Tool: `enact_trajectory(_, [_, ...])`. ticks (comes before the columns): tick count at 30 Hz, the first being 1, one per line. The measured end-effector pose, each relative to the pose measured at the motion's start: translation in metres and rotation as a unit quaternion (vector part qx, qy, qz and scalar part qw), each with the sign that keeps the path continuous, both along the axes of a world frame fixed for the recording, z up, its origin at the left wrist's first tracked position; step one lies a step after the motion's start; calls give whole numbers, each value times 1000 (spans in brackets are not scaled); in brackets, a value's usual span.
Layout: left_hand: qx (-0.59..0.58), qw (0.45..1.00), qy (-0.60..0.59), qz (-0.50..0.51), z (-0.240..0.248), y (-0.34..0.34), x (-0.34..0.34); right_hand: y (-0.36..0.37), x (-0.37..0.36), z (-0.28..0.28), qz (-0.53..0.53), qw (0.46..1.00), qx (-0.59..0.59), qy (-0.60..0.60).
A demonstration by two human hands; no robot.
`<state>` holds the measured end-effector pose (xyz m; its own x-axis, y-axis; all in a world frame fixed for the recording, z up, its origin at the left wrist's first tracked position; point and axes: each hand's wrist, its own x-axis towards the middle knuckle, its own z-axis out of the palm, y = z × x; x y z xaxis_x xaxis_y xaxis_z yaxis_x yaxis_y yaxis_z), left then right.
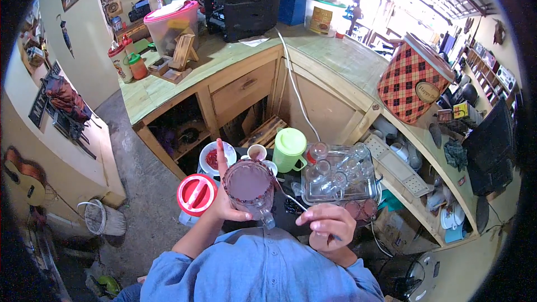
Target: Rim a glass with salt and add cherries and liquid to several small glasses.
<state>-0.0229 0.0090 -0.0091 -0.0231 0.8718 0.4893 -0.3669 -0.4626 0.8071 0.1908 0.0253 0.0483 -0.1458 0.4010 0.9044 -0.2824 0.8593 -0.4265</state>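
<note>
A clear glass mug (249,183) of pinkish drink, with dark red bits around its rim, is held up in front of my chest. My left hand (222,204) grips its left side, thumb near the handle and a finger pointing upward. Pinched in my right hand (331,225) is a thin metal spoon (292,198), its far end beside the mug's right rim. Behind the mug are a white bowl (205,166) with red contents, a small cup (257,151) with something brown in it, and a light green lidded pitcher (290,148).
A tray (330,199) of several clear glass mugs stands right of the pitcher. To the left is a tub with a red handled lid (197,194). A wooden counter (235,62) curves around the far side, bearing a plaid cooler (414,81). A white bucket (105,219) sits on the floor.
</note>
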Motion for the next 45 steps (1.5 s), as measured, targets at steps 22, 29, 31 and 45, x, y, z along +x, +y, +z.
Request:
enact_trajectory(22, [28,981,55,186,14,8,0,-14,-5,22,-59,997,-15,-40])
enact_trajectory(29, [16,968,77,237,27,7,10,-8,-26,19,-68,982,130,-118])
enact_trajectory(31, [15,968,66,240,28,8,11,-10,-30,12,-80,977,143,-133])
enact_trajectory(45, [-2,955,64,288,25,8,6,-4,-25,1,-72,981,-109,146])
